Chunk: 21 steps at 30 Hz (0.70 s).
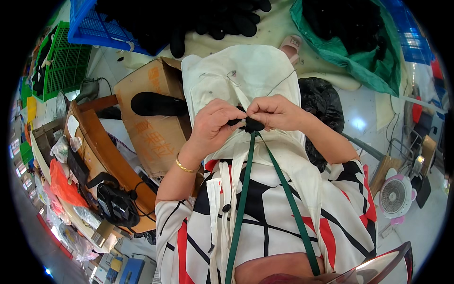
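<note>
Over my lap, my left hand (pixel 215 122) and my right hand (pixel 278 112) meet with fingertips pinched together. Between them is a small piece of black fabric (pixel 254 125), mostly covered by the fingers. A tiny shiny bit shows by my left fingertips, too small to name. From the right hand a thin dark thread (pixel 280 84) runs up across the white cloth (pixel 243 59) on my lap. A green strap (pixel 243 189) hangs in two strands from my neck and meets just below the black fabric.
A cardboard box (pixel 146 128) stands at left with a black sock-shaped piece (pixel 158 104) on it. Black pieces (pixel 231 21) heap beyond, by a blue crate (pixel 101 33). A green sack (pixel 369 71), black bag (pixel 324 104), wooden table (pixel 111 163) and small fan (pixel 396 195) surround me.
</note>
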{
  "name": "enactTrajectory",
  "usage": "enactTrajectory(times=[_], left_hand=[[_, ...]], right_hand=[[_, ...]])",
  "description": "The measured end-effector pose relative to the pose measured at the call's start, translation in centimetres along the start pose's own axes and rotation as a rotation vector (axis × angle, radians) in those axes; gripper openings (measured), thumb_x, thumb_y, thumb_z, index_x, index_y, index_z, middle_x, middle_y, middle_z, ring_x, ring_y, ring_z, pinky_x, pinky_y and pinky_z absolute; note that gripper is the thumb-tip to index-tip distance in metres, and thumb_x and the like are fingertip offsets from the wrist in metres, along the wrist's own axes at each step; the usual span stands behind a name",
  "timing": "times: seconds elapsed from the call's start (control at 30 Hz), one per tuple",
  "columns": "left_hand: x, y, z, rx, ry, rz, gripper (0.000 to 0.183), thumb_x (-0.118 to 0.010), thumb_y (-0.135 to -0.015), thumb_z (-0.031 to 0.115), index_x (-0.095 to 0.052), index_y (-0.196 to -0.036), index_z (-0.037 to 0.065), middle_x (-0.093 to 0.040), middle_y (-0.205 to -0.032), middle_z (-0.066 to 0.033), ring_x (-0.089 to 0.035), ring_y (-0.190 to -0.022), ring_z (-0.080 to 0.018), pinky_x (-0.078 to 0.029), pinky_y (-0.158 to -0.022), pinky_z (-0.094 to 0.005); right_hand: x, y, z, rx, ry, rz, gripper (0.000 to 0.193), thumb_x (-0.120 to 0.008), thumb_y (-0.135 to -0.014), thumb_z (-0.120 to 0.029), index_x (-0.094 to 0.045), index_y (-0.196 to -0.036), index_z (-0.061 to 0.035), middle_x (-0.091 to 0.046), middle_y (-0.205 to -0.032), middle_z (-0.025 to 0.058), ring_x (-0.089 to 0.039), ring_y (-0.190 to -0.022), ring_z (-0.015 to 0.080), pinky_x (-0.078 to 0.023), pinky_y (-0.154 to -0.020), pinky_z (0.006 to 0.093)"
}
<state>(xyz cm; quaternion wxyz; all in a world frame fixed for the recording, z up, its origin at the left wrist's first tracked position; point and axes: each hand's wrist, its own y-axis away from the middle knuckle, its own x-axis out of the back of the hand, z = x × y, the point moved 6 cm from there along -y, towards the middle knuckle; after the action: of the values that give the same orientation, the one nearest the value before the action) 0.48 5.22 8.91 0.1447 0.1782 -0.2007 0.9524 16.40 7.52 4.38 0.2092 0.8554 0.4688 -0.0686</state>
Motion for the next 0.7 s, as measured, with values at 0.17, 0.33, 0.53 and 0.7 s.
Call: enactTrajectory(times=[0.17,0.33,0.53,0.7], left_hand=[[-0.2,0.2,-0.5,0.114,0.031,-0.019,0.021,-0.075,-0.073,-0.002,-0.069,-0.092,0.005,-0.065,-0.083,-0.0054,-0.059,-0.076,-0.0193,-0.048,-0.066,-0.0287],[-1.0,0.6,-1.4,0.245,0.065,-0.070,0.019,-0.074,-0.075,0.000,-0.069,-0.093,0.004,-0.065,-0.080,-0.0056,-0.060,-0.074,-0.0168,-0.048,-0.066,-0.0269],[-1.6,2.1,-4.2,0.518,0.079,-0.004,0.017,-0.074,-0.078,0.004,-0.071,-0.094,0.002,-0.064,-0.078,-0.0061,-0.059,-0.066,-0.0121,-0.048,-0.063,-0.0241],[-1.7,1.8,-3.8,0.444,-0.010,-0.057,0.017,-0.074,-0.077,0.004,-0.071,-0.093,0.002,-0.065,-0.078,-0.0068,-0.060,-0.067,-0.0142,-0.048,-0.063,-0.0245]], right_hand=[[0.2,-0.2,0.1,-0.167,-0.049,0.015,0.027,-0.055,-0.099,-0.022,-0.054,-0.119,-0.0041,-0.055,-0.075,-0.0011,-0.051,-0.062,0.0062,-0.045,-0.055,0.0214],[-0.5,-0.8,-0.1,-0.110,-0.010,0.000,0.034,-0.057,-0.097,-0.027,-0.053,-0.121,-0.0046,-0.057,-0.075,0.0009,-0.057,-0.063,0.0098,-0.048,-0.055,0.0237],[0.5,-1.0,-1.8,0.340,0.916,0.313,0.022,-0.065,-0.086,-0.023,-0.061,-0.101,-0.0084,-0.060,-0.075,0.0050,-0.062,-0.069,0.0227,-0.049,-0.054,0.0301],[-1.7,-1.1,-2.6,0.636,1.267,0.330,0.016,-0.068,-0.077,-0.020,-0.060,-0.087,-0.0103,-0.054,-0.069,0.0032,-0.060,-0.070,0.0216,-0.049,-0.052,0.0321]])
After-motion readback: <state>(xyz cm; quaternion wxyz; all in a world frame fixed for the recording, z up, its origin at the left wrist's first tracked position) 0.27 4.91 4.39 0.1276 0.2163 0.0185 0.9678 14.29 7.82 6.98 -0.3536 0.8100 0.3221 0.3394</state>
